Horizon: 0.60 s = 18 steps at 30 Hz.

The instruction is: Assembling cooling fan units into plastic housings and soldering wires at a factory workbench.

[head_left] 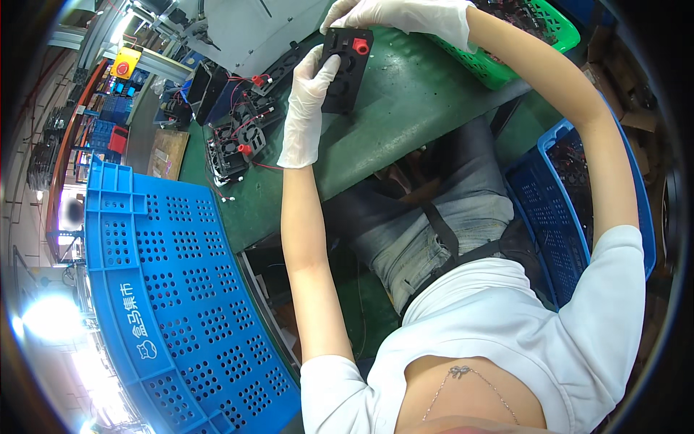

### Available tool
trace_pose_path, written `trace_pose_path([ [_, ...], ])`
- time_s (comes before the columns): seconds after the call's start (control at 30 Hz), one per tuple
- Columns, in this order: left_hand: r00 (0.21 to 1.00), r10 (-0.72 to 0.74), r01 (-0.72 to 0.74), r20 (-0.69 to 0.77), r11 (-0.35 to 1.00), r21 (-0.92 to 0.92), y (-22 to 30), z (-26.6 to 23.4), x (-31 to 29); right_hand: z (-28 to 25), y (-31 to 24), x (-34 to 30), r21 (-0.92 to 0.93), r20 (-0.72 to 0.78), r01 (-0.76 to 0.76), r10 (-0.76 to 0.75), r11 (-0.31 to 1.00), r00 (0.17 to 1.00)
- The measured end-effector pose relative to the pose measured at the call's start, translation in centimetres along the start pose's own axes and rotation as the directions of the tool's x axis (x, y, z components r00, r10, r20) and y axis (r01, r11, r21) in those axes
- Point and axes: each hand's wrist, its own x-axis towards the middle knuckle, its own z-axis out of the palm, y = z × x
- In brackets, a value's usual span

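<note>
Both of my hands wear white gloves. My left hand (pixel 309 90) grips a black plastic fan unit (pixel 345 81) by its left side, with the thumb across its face. A red round piece sits near the unit's top right corner. Over the unit's far edge, my right hand (pixel 376 14) reaches in from the right with its fingers bent together; what is between them, if anything, is hidden. Left of my left hand, several more black fan units (pixel 249 134) with red pieces and thin red wires lie in a loose pile on the green tabletop (pixel 405 79).
A green basket (pixel 495 69) of dark parts stands at the table's right end. Below it is a blue crate (pixel 549 210) with dark parts. A large perforated blue crate (pixel 195 289) fills the left. A yellow box with a red button (pixel 124 65) is mounted at the far left.
</note>
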Motion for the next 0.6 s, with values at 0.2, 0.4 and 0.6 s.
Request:
trace_pose_path([
  [0.2, 1.000, 0.006, -0.006, -0.004, 1.000, -0.030, -0.3, -0.1, 0.0, -0.4, 0.0, 0.1, -0.090, 0.012, 0.033, -0.032, 0.995, 0.999],
  [0.4, 0.999, 0.016, -0.017, -0.036, 1.000, -0.009, -0.2, 0.2, 0.1, -0.8, -0.1, -0.2, -0.012, 0.042, -0.006, 0.006, 1.000, 0.999],
  [0.6, 0.998, 0.037, -0.034, -0.057, 0.998, 0.046, -0.5, -0.1, 0.1, 0.8, -2.5, -1.5, -0.074, -0.008, -0.111, 0.111, 0.991, 0.994],
])
